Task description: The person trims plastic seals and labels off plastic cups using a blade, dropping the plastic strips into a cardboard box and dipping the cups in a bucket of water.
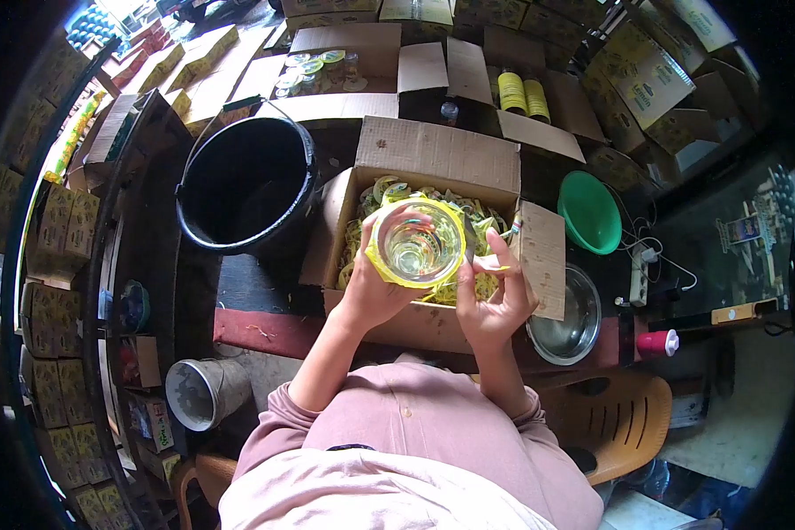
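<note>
My left hand (368,287) is wrapped around a clear plastic cup (418,249), its round mouth facing me and a yellow, ragged-edged film around its rim. Close to the cup's right side is my right hand (498,305), with thumb and fingers pinched together. A thin grey blade-like piece (469,240) shows between that hand and the cup, and a whitish scrap (490,264) lies against the fingers. Exactly what the right fingers grip is partly hidden. Beneath both hands stands an open cardboard box (440,146) filled with yellow-green film scraps (479,212).
A black bucket (247,231) stands left of the box; a green basin (589,212) and a metal bowl (583,305) stand right. Behind are a carton of clear cups (314,75) and yellow rolls (523,94). A grey bucket (199,393) sits lower left.
</note>
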{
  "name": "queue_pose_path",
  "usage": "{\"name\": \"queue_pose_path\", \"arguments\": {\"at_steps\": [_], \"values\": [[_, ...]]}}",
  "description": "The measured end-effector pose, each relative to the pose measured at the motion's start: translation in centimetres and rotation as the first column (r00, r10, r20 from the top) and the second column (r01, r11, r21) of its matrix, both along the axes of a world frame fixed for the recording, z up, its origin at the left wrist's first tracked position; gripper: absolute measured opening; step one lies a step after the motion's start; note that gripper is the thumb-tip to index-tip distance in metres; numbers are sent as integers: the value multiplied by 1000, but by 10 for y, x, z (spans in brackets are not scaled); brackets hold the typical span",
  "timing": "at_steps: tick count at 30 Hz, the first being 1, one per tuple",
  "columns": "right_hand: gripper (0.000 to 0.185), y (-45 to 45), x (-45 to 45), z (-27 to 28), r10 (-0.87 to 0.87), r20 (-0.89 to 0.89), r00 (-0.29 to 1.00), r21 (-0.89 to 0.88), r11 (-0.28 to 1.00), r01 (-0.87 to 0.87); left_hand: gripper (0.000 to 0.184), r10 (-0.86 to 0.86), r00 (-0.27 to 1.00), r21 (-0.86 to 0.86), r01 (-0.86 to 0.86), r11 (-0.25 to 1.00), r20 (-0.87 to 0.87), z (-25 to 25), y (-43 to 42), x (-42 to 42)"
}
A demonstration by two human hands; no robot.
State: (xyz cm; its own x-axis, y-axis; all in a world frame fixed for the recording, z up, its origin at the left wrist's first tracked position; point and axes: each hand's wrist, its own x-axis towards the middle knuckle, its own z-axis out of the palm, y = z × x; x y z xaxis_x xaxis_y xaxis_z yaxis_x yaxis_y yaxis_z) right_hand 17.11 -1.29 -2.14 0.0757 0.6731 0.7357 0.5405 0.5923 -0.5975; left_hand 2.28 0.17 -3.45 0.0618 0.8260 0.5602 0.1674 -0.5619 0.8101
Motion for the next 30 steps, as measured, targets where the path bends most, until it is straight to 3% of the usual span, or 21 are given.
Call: {"name": "queue_pose_path", "arguments": {"at_steps": [2,5,8,11,26,30], "values": [[42,-1,-2,-2,6,-29,1000,0,1000,-6,72,45,998,70,-41,997,-54,1,-3,1],[44,-3,-4,-3,3,-71,997,6,1000,-3,74,-61,993,-5,61,998,97,-8,-2,4],[46,-8,-5,0,-45,-88,995,-28,999,43,78,-15,1000,41,16,999,-9,-7,-2,3],[47,-10,-5,-2,-35,-78,996,19,999,36,73,-40,996,16,39,999,79,-12,-1,4],[49,-6,-9,0,-50,-59,997,58,997,53,72,48,997,66,-43,997,-63,-3,-6,3],[50,-2,-4,0,-109,46,993,77,991,105,74,58,983,24,-54,998,-173,-4,-10,1]]}}
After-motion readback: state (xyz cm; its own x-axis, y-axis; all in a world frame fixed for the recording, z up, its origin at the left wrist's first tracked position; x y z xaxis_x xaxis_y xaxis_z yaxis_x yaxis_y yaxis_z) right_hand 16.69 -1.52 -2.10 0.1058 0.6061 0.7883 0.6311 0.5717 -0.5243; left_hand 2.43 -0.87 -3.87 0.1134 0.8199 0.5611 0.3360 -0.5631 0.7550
